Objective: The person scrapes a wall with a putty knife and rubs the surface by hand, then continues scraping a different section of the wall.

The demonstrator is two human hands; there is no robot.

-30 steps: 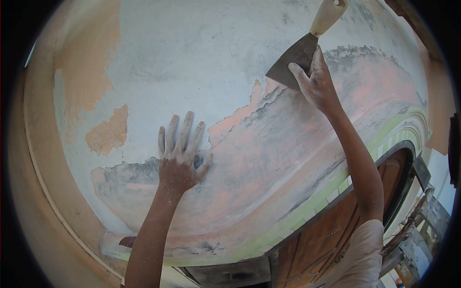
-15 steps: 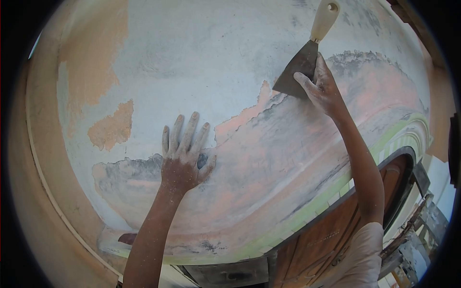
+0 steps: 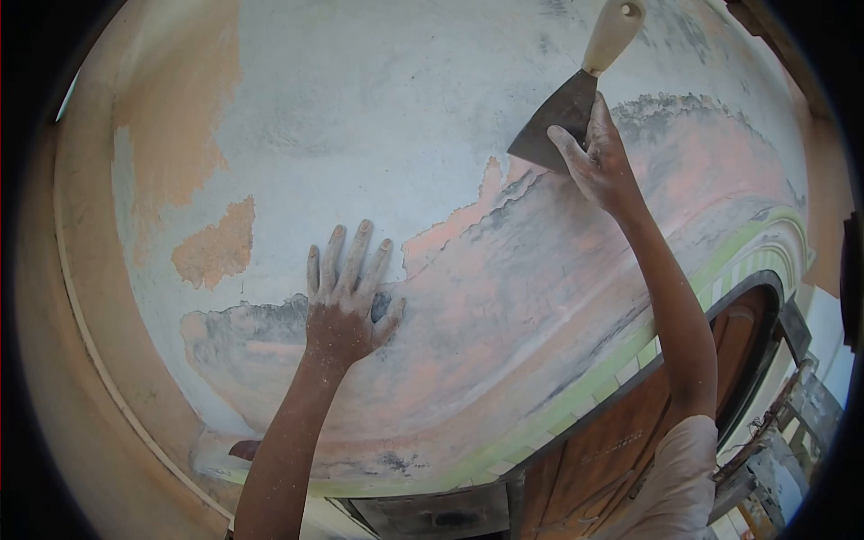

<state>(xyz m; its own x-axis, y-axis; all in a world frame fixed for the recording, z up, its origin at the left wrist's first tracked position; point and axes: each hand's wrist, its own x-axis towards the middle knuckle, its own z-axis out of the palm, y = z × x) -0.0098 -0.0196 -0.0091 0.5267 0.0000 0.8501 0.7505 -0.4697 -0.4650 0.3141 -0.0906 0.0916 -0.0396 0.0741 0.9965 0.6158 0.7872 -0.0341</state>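
My left hand lies flat against the wall, dusty fingers spread, across the border between white paint and a worn grey-pink patch. Up to the right, my right hand grips a wide putty knife by its dark metal blade, thumb across the face. The pale handle points upward, away from my palm. The blade's broad edge is at the wall, near the ragged paint border; whether it touches is hard to tell. White dust coats both hands.
Below the worn patch runs a pale green arched moulding over a brown wooden door. Bare tan patches show at left. Weathered wooden boards stand at lower right.
The putty knife has shifted slightly upward on the wall with my right hand. My left hand stays flat in place, and the view has moved a little.
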